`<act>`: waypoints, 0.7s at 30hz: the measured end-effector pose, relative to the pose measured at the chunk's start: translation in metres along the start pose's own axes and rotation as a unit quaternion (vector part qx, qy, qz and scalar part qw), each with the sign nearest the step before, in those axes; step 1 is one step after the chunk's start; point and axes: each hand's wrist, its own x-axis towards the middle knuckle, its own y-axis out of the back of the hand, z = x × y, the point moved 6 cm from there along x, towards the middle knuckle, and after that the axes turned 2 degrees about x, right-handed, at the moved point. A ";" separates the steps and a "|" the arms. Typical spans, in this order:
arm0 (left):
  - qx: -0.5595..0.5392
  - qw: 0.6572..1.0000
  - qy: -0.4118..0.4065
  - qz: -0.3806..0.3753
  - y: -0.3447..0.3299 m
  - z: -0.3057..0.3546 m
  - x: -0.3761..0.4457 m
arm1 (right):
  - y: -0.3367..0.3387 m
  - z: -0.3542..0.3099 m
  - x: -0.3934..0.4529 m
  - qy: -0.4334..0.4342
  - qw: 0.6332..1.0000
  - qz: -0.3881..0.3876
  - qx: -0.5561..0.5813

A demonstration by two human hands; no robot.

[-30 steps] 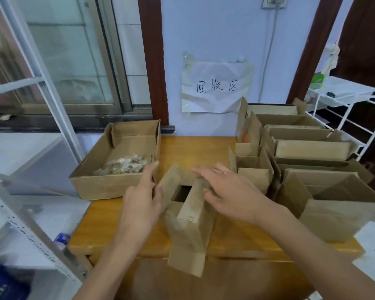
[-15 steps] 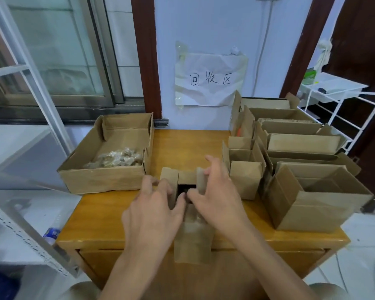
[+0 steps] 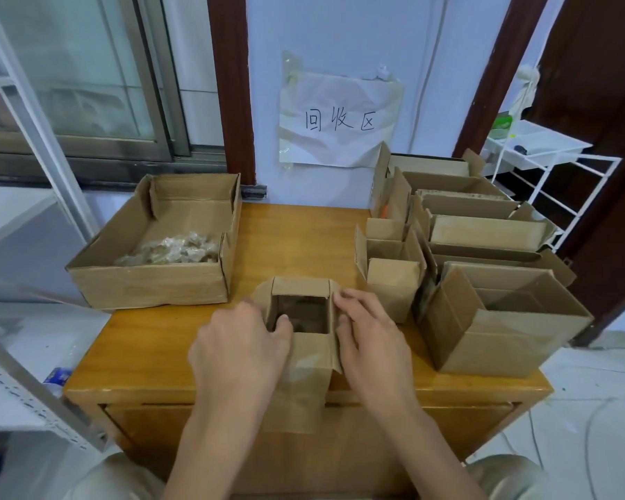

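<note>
A small open cardboard box (image 3: pixel 301 287) stands at the front middle of the wooden table (image 3: pixel 296 240), its near flap hanging over the table's front edge. My left hand (image 3: pixel 240 350) holds the box's left side, thumb hooked over the rim into the opening. My right hand (image 3: pixel 370 337) grips the right side, its fingers curled on the right flap. The box's inside looks dark and what it holds cannot be told.
A wide shallow carton (image 3: pixel 152 279) with crumpled clear wrappers (image 3: pixel 170 249) sits at the left. Several open empty cartons (image 3: pixel 484 326) crowd the table's right side. A paper sign (image 3: pixel 340 120) hangs on the wall behind. White wire racks (image 3: pixel 552 182) stand at right.
Both hands drew in from the spread flaps onto the box's two sides, and the box now stands squared with its opening upward. The view has tilted a little downward.
</note>
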 end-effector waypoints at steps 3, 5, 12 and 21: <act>-0.019 0.999 0.033 -0.015 0.000 0.003 0.005 | 0.012 -0.011 0.010 0.037 0.997 0.023 -0.069; 0.012 0.999 0.030 -0.017 0.000 0.009 0.008 | 0.017 -0.015 0.019 0.031 0.995 0.006 -0.092; -0.031 0.987 -0.020 -0.154 0.016 0.009 0.000 | 0.024 -0.031 0.055 0.004 0.979 -0.064 -0.194; -0.022 0.985 -0.089 -0.147 -0.021 -0.012 -0.042 | 0.007 -0.035 0.112 -0.043 0.965 -0.137 -0.218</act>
